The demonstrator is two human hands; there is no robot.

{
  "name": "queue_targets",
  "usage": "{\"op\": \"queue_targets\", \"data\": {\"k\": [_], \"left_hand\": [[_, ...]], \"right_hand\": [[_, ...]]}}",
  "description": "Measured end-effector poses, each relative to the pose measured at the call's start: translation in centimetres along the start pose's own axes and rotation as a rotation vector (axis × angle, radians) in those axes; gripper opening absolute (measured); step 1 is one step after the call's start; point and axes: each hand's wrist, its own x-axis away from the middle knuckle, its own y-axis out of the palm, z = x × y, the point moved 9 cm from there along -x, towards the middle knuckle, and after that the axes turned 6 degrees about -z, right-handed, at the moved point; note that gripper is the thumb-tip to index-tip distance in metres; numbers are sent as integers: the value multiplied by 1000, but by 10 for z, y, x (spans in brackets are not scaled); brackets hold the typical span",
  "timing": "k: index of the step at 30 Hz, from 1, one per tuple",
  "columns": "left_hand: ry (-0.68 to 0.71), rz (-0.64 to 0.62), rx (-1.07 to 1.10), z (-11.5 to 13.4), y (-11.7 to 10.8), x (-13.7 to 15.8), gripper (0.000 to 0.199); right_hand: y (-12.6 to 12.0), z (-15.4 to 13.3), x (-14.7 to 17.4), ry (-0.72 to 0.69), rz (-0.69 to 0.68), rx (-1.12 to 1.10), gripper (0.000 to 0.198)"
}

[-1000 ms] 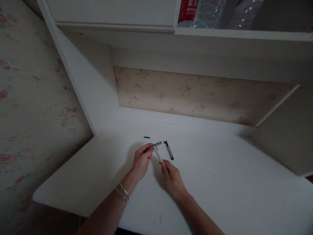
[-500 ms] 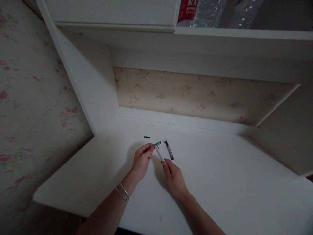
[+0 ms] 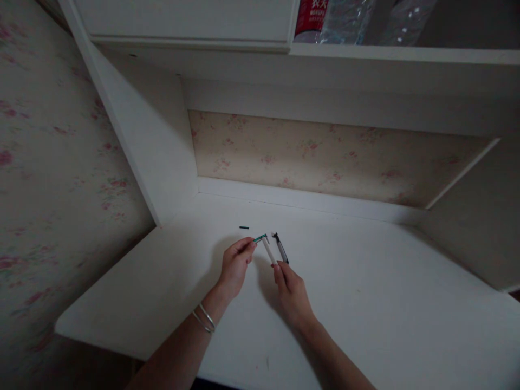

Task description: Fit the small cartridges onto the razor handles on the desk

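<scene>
My left hand [image 3: 239,260] pinches a small narrow green piece [image 3: 260,238] with a dark edge, pointing right and away from me; its exact kind is too small to make out. A slim white stick [image 3: 268,251] is gripped at its lower end by my right hand [image 3: 291,290], fingers closed. Its upper tip meets the far end of the green piece, or lies just in front of it; I cannot tell which. Right behind the stick lies a slim grey-and-black pen-like tool [image 3: 281,249], its near end close to my right fingers. Farther left rests a short dark rod [image 3: 244,227].
Both hands are above a white desk [image 3: 385,303] with a raised back ledge [image 3: 309,200]. A side panel [image 3: 158,146] stands at the left. Overhead runs a shelf [image 3: 385,53] carrying clear plastic bottles [image 3: 345,21], one with a red label.
My right hand has shifted slightly right, and the white stick's tip has slid along toward the far end of the green piece. My left hand has barely moved.
</scene>
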Motion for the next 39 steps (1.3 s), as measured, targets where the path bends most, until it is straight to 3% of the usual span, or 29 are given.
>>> {"op": "queue_targets", "data": {"k": [7, 15, 21, 27, 32, 39], "left_hand": [[-1, 37, 21, 0, -4, 0, 30], [-12, 37, 17, 0, -2, 0, 29], [-15, 40, 37, 0, -2, 1, 30], [-22, 19, -9, -1, -1, 0, 28], [-31, 46, -1, -1, -3, 1, 32], [-43, 58, -27, -5, -6, 0, 32]], "right_hand": [[15, -9, 2, -46, -133, -53, 37], [3, 2, 1, 42, -16, -67, 41], [16, -3, 1, 3, -134, -97, 38], [6, 4, 2, 42, -30, -87, 39], [15, -2, 2, -10, -123, -94, 38], [0, 5, 2, 62, 24, -45, 42]]}}
